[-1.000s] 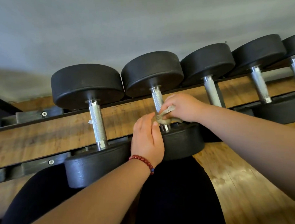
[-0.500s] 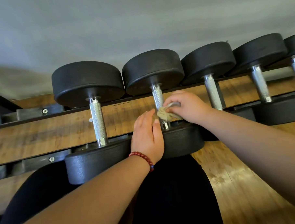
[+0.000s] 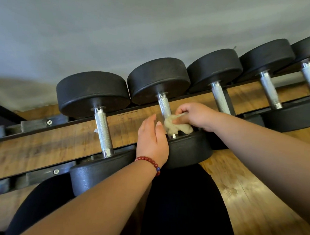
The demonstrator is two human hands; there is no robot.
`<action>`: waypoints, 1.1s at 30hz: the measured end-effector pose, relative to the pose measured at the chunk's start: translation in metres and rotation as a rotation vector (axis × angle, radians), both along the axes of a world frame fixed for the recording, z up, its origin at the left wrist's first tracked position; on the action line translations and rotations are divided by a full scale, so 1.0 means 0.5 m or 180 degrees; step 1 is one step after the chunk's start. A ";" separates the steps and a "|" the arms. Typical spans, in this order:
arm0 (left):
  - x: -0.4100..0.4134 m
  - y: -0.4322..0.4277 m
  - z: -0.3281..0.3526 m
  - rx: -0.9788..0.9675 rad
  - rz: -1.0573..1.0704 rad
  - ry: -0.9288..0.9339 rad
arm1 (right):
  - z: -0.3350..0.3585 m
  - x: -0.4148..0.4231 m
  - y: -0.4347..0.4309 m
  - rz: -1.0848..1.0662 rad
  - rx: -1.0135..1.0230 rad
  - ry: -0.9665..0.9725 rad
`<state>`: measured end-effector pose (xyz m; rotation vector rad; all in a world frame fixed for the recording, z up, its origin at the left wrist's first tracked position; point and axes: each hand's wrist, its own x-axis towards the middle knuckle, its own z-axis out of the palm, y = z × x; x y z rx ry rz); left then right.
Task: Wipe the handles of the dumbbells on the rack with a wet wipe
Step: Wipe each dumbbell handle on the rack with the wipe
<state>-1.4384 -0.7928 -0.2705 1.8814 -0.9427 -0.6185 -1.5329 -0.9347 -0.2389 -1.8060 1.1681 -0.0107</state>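
Several black dumbbells with knurled steel handles lie side by side on the rack (image 3: 41, 174). My right hand (image 3: 197, 115) grips a crumpled beige wet wipe (image 3: 177, 127) against the lower part of the second dumbbell's handle (image 3: 164, 105). My left hand (image 3: 152, 142) rests on that dumbbell's near head (image 3: 190, 151), fingers relaxed beside the wipe. The wipe and my hands hide the lower end of this handle. To the left stands the first dumbbell's handle (image 3: 103, 133), bare and untouched.
More dumbbell handles (image 3: 220, 99) run off to the right along the rack. A grey wall (image 3: 119, 27) rises behind the rack. Wooden floor (image 3: 244, 201) shows below, and my dark-clothed legs (image 3: 182, 207) are close under the rack's front rail.
My right hand has shifted the wipe slightly on the second handle, and the wipe now looks more bunched up and opened out. My left hand stays on the near head.
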 end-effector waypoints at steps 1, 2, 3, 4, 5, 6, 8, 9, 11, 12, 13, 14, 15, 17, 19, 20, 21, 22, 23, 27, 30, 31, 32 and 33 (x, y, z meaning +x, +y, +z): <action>0.000 -0.001 -0.001 -0.0008 0.0003 0.0001 | -0.004 -0.005 -0.011 -0.0257 -0.0057 -0.0090; 0.001 -0.001 0.000 -0.0012 0.0001 -0.0001 | -0.005 -0.009 -0.023 -0.0572 -0.0195 -0.0161; 0.001 -0.002 0.001 -0.0012 -0.0007 -0.0003 | -0.005 -0.013 -0.034 -0.0798 -0.0417 -0.0118; 0.000 -0.002 0.001 -0.0009 -0.0009 -0.0004 | -0.002 -0.012 -0.039 -0.0846 -0.0653 0.0030; -0.001 -0.002 -0.001 -0.0009 -0.0004 -0.0013 | -0.004 -0.008 -0.039 -0.0739 -0.0805 0.0175; -0.001 -0.002 -0.002 -0.0024 0.0005 -0.0036 | -0.008 -0.002 -0.033 -0.0572 -0.0815 0.0240; -0.001 -0.003 -0.007 -0.0069 0.0024 -0.0085 | -0.016 0.012 -0.020 -0.0376 -0.0356 0.0215; 0.000 -0.003 -0.009 -0.0085 0.0022 -0.0094 | -0.016 0.014 -0.016 -0.0289 -0.0112 0.0306; 0.000 -0.002 -0.011 -0.0121 0.0021 -0.0092 | -0.007 0.007 -0.024 -0.0099 0.0289 0.0539; 0.000 -0.002 -0.010 -0.0139 0.0021 -0.0078 | -0.002 0.001 -0.030 -0.0051 0.0523 0.0558; 0.000 -0.001 -0.010 -0.0151 0.0018 -0.0069 | 0.001 -0.002 -0.035 -0.0034 0.0720 0.0512; -0.001 -0.001 -0.009 -0.0154 0.0006 -0.0067 | -0.002 -0.002 -0.036 -0.0055 0.0819 0.0431; -0.001 -0.001 -0.009 -0.0144 -0.0001 -0.0071 | -0.010 0.000 -0.036 -0.0085 0.0783 0.0381; 0.000 -0.001 -0.010 -0.0110 -0.0014 -0.0085 | -0.022 0.004 -0.031 -0.0120 0.0597 0.0350; 0.001 -0.001 -0.011 -0.0118 -0.0036 -0.0105 | -0.020 0.000 -0.032 -0.0024 0.0713 0.0369; 0.002 -0.001 -0.011 -0.0124 -0.0047 -0.0111 | -0.014 -0.005 -0.036 0.0029 0.0847 0.0378; 0.002 -0.002 -0.011 -0.0131 -0.0054 -0.0111 | -0.007 -0.010 -0.039 0.0073 0.0955 0.0385; 0.001 -0.001 -0.011 -0.0138 -0.0056 -0.0108 | -0.007 -0.011 -0.042 0.0076 0.1003 0.0369; 0.001 -0.001 -0.012 -0.0142 -0.0057 -0.0109 | -0.008 -0.008 -0.042 0.0060 0.0986 0.0332; 0.002 -0.002 -0.011 -0.0128 -0.0064 -0.0114 | -0.029 0.004 -0.041 -0.0067 0.1007 0.0117; 0.001 -0.002 -0.012 -0.0137 -0.0063 -0.0101 | -0.025 -0.011 -0.051 0.0064 0.1199 0.0188; 0.002 -0.002 -0.013 -0.0137 -0.0064 -0.0110 | -0.026 -0.013 -0.054 0.0100 0.1213 0.0214; 0.002 -0.002 -0.013 -0.0128 -0.0065 -0.0121 | -0.030 -0.010 -0.055 0.0127 0.1209 0.0236; 0.003 -0.001 -0.013 -0.0113 -0.0071 -0.0126 | -0.032 -0.005 -0.053 0.0172 0.1167 0.0276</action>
